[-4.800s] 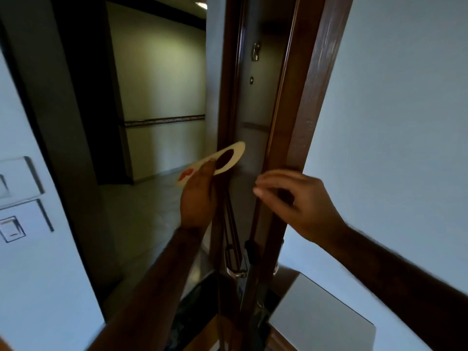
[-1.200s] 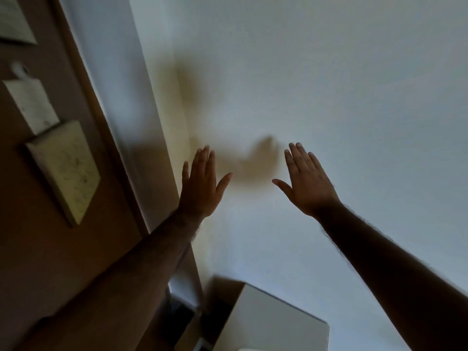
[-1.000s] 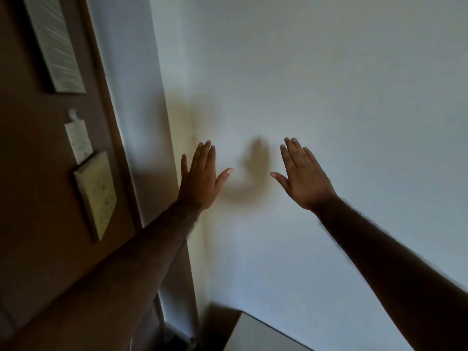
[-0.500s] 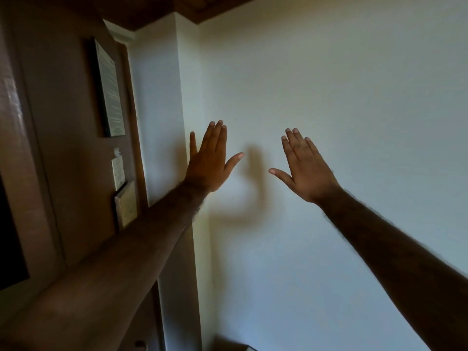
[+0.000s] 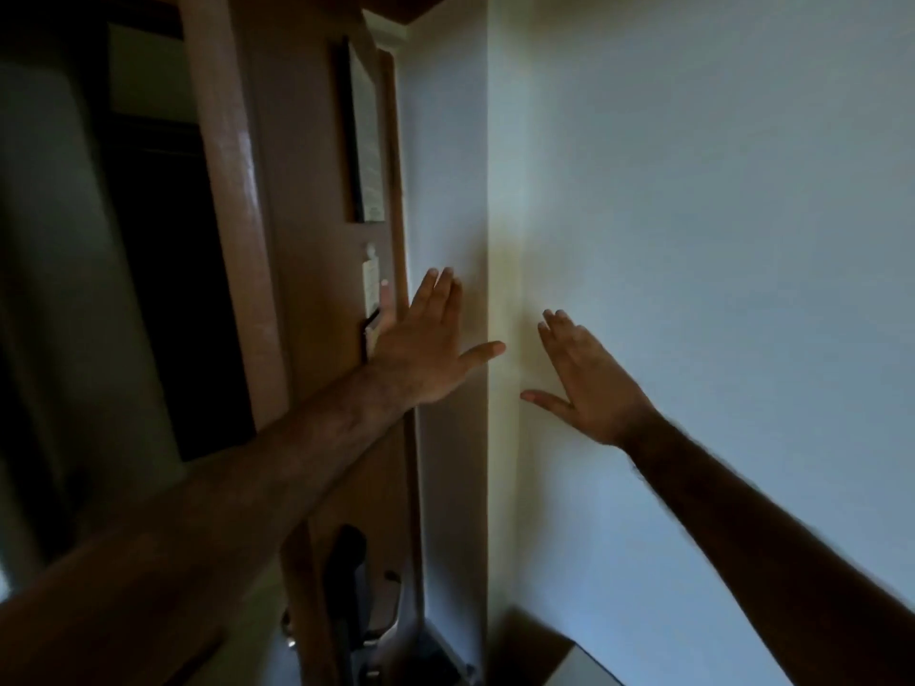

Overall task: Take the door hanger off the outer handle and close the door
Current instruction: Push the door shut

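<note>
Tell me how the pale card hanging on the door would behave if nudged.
The pale card looks thin and hangs from one small peg, so it would probably swing and feel light. Flat against the door, it likely bends rather than breaks.

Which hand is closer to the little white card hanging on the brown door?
The left hand. It is spread open right beside the white card, partly in front of the brown door. The right hand is farther off, over the white wall.

Print on the door's framed notice [image 5: 367, 136] is illegible.
</note>
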`<state>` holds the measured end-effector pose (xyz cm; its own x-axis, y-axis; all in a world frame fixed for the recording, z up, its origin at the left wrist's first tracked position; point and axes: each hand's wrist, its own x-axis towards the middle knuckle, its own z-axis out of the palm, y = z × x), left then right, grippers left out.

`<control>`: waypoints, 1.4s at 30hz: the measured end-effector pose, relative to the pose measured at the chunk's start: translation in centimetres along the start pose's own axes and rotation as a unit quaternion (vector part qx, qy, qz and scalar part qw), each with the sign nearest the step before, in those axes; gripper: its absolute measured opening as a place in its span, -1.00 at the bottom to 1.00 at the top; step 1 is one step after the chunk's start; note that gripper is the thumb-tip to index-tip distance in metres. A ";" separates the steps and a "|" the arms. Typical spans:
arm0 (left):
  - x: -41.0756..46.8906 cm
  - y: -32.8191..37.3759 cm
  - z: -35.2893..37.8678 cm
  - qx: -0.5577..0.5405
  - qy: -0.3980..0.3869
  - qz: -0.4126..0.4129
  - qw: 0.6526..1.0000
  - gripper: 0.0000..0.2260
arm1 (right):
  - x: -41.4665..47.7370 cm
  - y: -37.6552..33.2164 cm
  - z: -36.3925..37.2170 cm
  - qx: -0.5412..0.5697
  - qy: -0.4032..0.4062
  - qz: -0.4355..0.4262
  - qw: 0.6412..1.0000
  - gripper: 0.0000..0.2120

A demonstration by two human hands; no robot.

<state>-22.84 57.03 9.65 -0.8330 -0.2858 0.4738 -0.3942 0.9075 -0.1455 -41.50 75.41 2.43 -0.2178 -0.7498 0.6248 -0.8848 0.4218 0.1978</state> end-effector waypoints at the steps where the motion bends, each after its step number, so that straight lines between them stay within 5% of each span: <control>1: -1.4 -0.4 0.4 0.026 0.000 -0.006 1.000 -0.03 | 0.0 -0.9 1.1 0.013 -0.001 -0.018 1.000 -0.09; 6: -8.5 -4.8 4.0 0.175 -0.059 -0.032 0.982 -0.11 | 0.3 -8.2 8.5 0.105 -0.072 -0.101 0.987 -0.06; 13: -9.8 -7.4 6.5 0.346 -0.114 0.048 0.930 -0.21 | -0.6 -16.5 17.3 0.220 -0.192 -0.156 0.944 0.13; 20: -11.2 -11.7 6.6 0.368 -0.086 0.067 0.923 -0.15 | -2.3 -25.2 23.3 0.241 -0.270 -0.183 0.914 0.10; 28: -13.0 -20.4 7.8 0.410 -0.074 0.067 0.907 -0.11 | -3.1 -33.3 28.8 0.270 -0.341 -0.159 0.886 0.21; 36: -15.1 -30.8 11.2 0.506 -0.090 0.087 0.854 -0.09 | -0.4 -41.9 32.6 0.290 -0.354 -0.098 0.884 0.20; 42: -15.1 -39.2 12.6 0.476 -0.020 0.029 0.879 -0.12 | 3.7 -49.3 34.3 0.362 -0.390 0.010 0.847 0.21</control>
<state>0.28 21.90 -2.74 -0.8679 -0.2757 0.4131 -0.4806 0.2568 -0.8385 -12.87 34.33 -30.90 -0.1915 -0.9739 -0.1221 -0.8373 0.2270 -0.4974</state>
